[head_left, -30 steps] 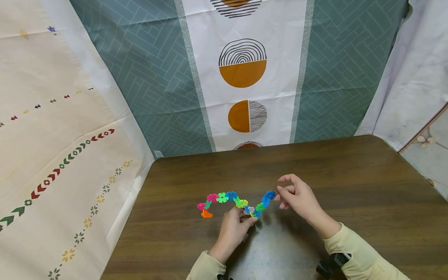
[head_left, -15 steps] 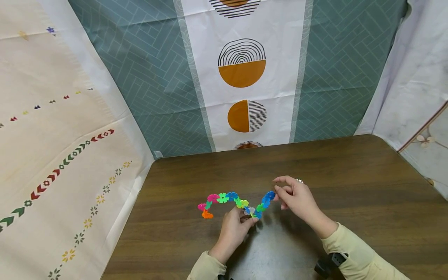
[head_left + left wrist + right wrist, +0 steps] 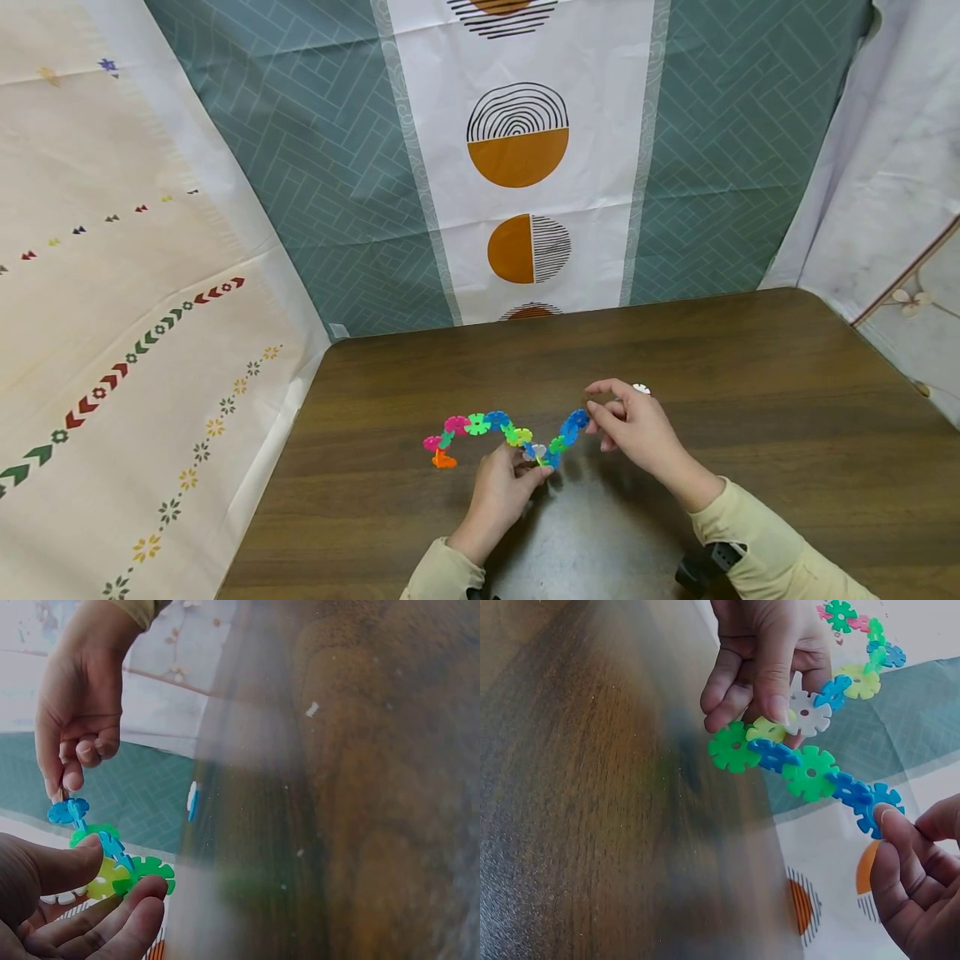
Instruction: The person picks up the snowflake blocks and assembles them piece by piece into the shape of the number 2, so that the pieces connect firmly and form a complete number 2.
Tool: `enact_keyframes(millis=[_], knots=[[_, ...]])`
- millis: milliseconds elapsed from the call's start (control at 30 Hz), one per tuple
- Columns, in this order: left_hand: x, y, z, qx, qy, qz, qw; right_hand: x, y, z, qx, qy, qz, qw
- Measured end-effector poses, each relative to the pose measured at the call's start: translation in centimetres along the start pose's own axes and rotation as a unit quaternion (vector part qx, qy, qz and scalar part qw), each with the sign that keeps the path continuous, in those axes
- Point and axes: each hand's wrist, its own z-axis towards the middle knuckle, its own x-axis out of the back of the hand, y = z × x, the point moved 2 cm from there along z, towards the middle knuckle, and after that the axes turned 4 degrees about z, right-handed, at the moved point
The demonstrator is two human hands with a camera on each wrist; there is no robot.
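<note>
A chain of flower-shaped interlocking plastic discs (image 3: pixel 476 424) runs in a wavy line above the table, in pink, green, blue, yellow and white, with an orange disc (image 3: pixel 443 459) at its left end. My left hand (image 3: pixel 501 492) pinches the chain near its lower bend, thumb by the white disc (image 3: pixel 807 712) and fingers behind. At the right end, my right hand (image 3: pixel 637 427) pinches at the edge of the last blue disc (image 3: pixel 879 810) with thumb and index finger. Its other fingers curl loosely. The left palm partly hides the middle discs in the head view.
Beyond the right hand, a loose white disc (image 3: pixel 641 389) lies on the brown wooden table (image 3: pixel 420 367), partly hidden by that hand. Patterned cloths hang behind the table (image 3: pixel 360 208) and along both sides. A dark strap (image 3: pixel 708 567) circles the right sleeve.
My right hand has shifted slightly left since a second ago, bringing the white disc behind it into view. My left hand and the chain have hardly moved.
</note>
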Motion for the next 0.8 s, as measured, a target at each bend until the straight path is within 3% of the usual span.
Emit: enact_keyframes(millis=[233,533,667,800], knots=[[-0.02,-0.15,0.0,-0.007,0.007,0.012,0.9999,-0.32,0.06,-0.03,0.045,0.008,-0.077,0.996],[-0.04,-0.22,0.07,-0.031,0.021,0.042,0.9984,-0.66,0.14,-0.08,0.078,0.017,-0.108,0.9909],[0.01,-0.24,0.05,-0.028,0.019,0.037,0.9988,-0.63,0.3,-0.09,0.079,0.025,-0.099,0.9916],[-0.03,-0.36,0.01,-0.021,0.015,0.029,0.9993,-0.39,0.48,0.05,0.062,0.021,-0.054,0.9963]])
